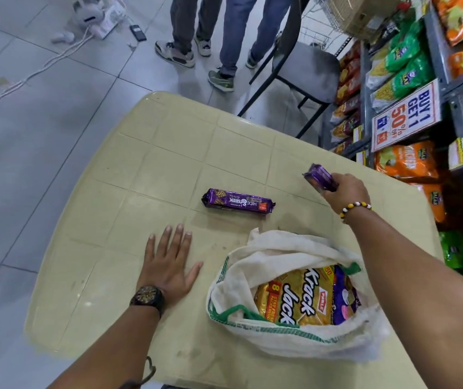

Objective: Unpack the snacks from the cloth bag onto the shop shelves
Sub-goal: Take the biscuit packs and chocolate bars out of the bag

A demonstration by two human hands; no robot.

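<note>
Gripping a purple biscuit pack point(320, 181), right hand point(345, 192), left hand point(168, 265) flat on table point(106, 276), beside cloth bag point(280, 343).

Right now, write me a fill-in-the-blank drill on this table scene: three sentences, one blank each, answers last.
1. The packet that the right hand grips is ___ in colour.
2. The left hand rests on the table and holds ___.
3. The yellow pack in the cloth bag reads Krack ___.
Missing words: purple; nothing; Jack.
</note>
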